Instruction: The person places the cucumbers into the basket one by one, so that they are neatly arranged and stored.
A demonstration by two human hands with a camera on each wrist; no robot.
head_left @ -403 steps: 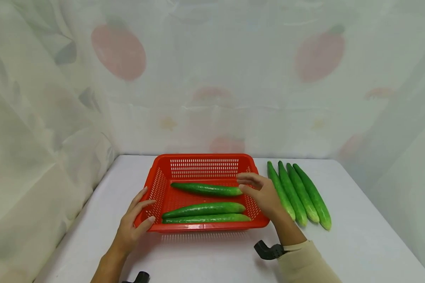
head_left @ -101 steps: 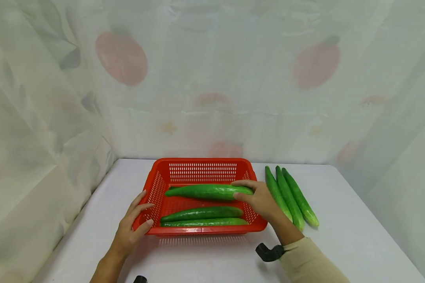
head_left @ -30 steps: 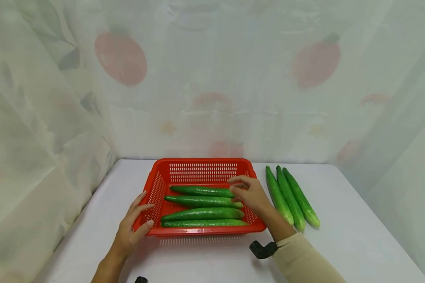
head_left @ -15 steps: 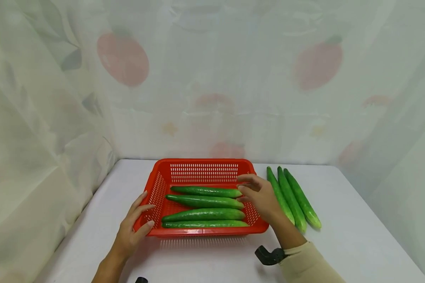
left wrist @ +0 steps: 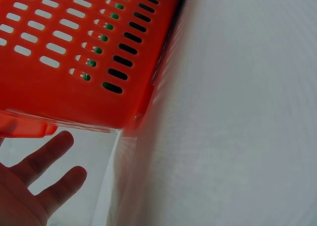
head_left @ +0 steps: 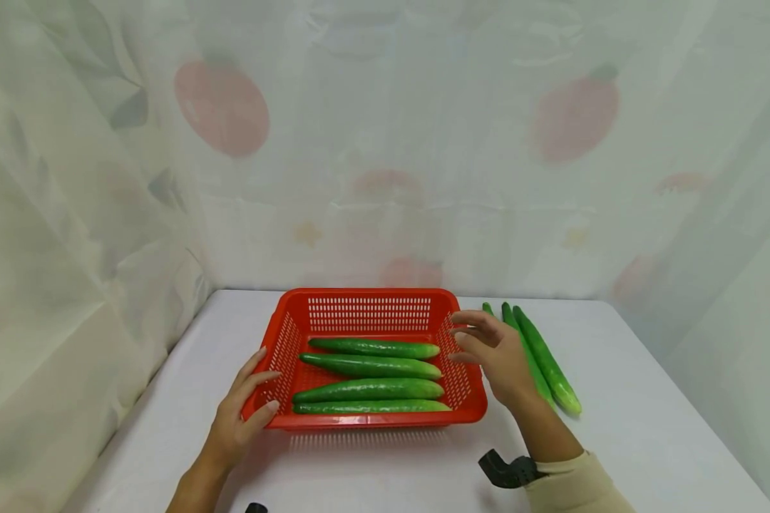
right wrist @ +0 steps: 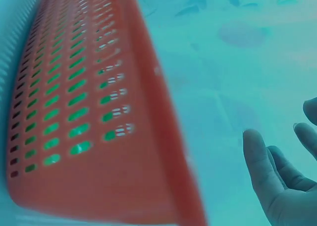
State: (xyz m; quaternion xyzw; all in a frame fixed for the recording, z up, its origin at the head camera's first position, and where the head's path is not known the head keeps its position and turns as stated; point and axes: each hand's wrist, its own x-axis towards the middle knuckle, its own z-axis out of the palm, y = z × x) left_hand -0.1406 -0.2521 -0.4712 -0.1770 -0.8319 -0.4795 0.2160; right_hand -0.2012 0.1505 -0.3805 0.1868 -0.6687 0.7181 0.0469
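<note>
My left hand (head_left: 236, 410) rests at the left front corner of the red plastic basket (head_left: 372, 420), fingers spread over its rim. In the left wrist view two straight fingers (left wrist: 49, 154) show beside the basket's slotted wall. My right hand (head_left: 503, 363), fingers loosely bent and holding nothing, hovers over the basket's right rim. Several green cucumbers (head_left: 372, 367) lie crosswise in the basket, side by side. In the right wrist view the empty right hand (right wrist: 282, 186) is beyond the basket rim. Right of the basket lie three more cucumbers (head_left: 545, 360), the nearest mostly hidden behind that hand.
Everything stands on a white-covered table (head_left: 642, 427). A pale curtain (head_left: 385, 142) printed with faded fruit hangs along the back and left side. Black wrist mounts (head_left: 510, 470) sit on the forearms.
Earlier my right hand laid a fourth cucumber in the basket and let go, leaving three on the table. Since then it has moved right, over the rim. My left hand has stayed put.
</note>
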